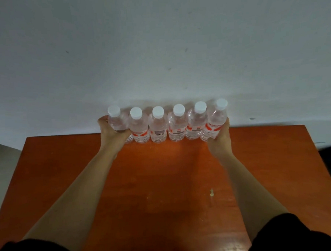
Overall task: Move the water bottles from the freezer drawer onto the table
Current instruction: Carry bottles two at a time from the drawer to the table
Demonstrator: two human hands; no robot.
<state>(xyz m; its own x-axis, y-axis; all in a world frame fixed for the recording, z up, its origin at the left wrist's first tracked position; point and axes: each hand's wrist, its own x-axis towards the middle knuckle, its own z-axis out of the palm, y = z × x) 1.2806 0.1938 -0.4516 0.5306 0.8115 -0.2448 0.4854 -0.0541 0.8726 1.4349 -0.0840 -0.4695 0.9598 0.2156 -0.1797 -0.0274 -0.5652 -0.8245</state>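
Six water bottles stood in a row at the far edge of a wooden table, gripped at both ends.

The clear, white-capped water bottles (166, 125) are lined upright, side by side, on the reddish table (158, 182) against a pale wall (164, 49). The leftmost bottle (117, 121) is clasped by the left hand (111, 132), fingers curled around its far side. The rightmost bottle (215, 121) is clasped likewise by the right hand (220, 139).
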